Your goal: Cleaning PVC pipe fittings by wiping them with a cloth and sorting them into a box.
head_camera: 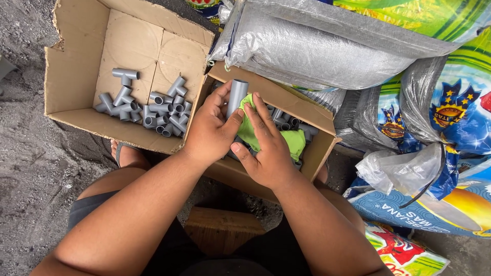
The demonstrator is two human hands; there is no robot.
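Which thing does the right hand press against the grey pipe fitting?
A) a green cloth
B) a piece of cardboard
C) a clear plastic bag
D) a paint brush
A: the right hand presses a green cloth on the grey pipe fitting, which the left hand holds.

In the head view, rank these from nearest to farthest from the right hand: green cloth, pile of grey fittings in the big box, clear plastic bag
1. green cloth, under the right hand.
2. clear plastic bag, off to its right.
3. pile of grey fittings, in the big box far left.

Small box [312,115] contents mostly hidden under hands, green cloth [291,139]; sacks [327,51] cut by frame edges.
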